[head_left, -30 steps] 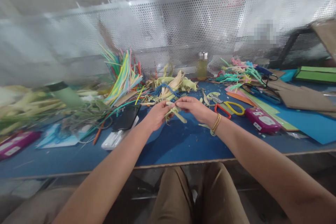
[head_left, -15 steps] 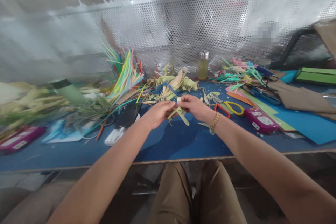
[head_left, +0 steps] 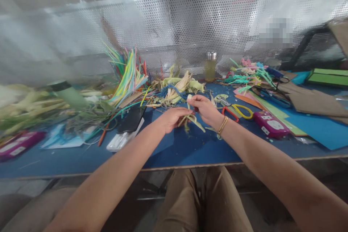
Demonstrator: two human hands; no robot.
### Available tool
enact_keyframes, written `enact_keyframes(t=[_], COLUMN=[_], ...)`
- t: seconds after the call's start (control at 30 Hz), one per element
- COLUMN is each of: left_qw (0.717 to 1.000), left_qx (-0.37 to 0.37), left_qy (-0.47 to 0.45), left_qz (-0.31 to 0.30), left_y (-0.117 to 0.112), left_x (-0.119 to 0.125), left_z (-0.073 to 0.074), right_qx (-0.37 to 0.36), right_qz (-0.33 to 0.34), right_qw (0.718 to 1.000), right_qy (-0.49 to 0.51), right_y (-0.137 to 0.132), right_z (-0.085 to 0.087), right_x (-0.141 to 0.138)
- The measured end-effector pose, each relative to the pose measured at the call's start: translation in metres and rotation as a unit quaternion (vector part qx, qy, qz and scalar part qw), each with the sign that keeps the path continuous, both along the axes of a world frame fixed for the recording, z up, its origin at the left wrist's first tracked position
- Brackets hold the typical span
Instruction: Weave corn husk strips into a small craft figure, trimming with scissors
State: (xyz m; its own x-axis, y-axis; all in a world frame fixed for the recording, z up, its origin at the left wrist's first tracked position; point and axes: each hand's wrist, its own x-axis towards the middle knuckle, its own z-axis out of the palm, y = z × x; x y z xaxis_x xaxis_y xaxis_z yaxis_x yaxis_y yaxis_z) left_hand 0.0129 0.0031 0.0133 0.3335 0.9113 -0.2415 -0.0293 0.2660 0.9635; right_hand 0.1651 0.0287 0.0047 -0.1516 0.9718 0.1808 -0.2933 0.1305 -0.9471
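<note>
Both my hands hold pale green corn husk strips above the blue table. My left hand is closed around the strips, whose loose ends hang below its fingers. Just right of it, my right hand pinches a pale end that sticks up between thumb and forefinger. A gold bracelet is on the right wrist. Beyond the hands lies a heap of corn husks with a blue tie around part of it. Red-handled and yellow-handled scissors rest to the right of my right hand.
A black phone and a white box lie left of the hands. Behind them stand colourful pipe cleaners. A purple case and coloured paper are at right. A glass bottle stands before the perforated metal panel.
My right hand has lifted the pale end slightly up and to the right. My left hand has shifted right and turned more palm-down, and the hanging strips have moved right.
</note>
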Motion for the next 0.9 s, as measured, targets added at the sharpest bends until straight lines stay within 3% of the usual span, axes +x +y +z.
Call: enact_keyframes(t=[0.2, 0.33, 0.47, 0.63, 0.73, 0.9], left_qw=[0.999, 0.998, 0.993, 0.997, 0.996, 0.991], left_qx=[0.012, 0.044, 0.056, 0.036, 0.076, 0.111], left_qy=[0.034, 0.009, 0.009, -0.02, 0.006, 0.028], left_qz=[-0.003, 0.048, 0.104, 0.07, 0.048, 0.069], left_y=[0.002, 0.006, 0.013, 0.013, 0.009, 0.008], left_x=[0.001, -0.005, -0.015, -0.023, -0.022, -0.02], left_z=[0.001, -0.005, -0.011, -0.004, 0.001, 0.002], right_qx=[0.004, -0.027, 0.039, 0.067, 0.099, 0.141], right_qz=[-0.058, -0.006, 0.064, 0.072, 0.048, 0.033], right_qw=[0.998, 0.994, 0.968, 0.967, 0.962, 0.949], right_qy=[-0.034, -0.109, -0.239, -0.236, -0.249, -0.28], right_y=[0.006, 0.002, -0.003, -0.003, -0.002, 0.0], right_z=[0.003, 0.007, 0.006, 0.002, 0.001, 0.004], right_x=[0.007, 0.009, 0.008, 0.007, 0.008, 0.01])
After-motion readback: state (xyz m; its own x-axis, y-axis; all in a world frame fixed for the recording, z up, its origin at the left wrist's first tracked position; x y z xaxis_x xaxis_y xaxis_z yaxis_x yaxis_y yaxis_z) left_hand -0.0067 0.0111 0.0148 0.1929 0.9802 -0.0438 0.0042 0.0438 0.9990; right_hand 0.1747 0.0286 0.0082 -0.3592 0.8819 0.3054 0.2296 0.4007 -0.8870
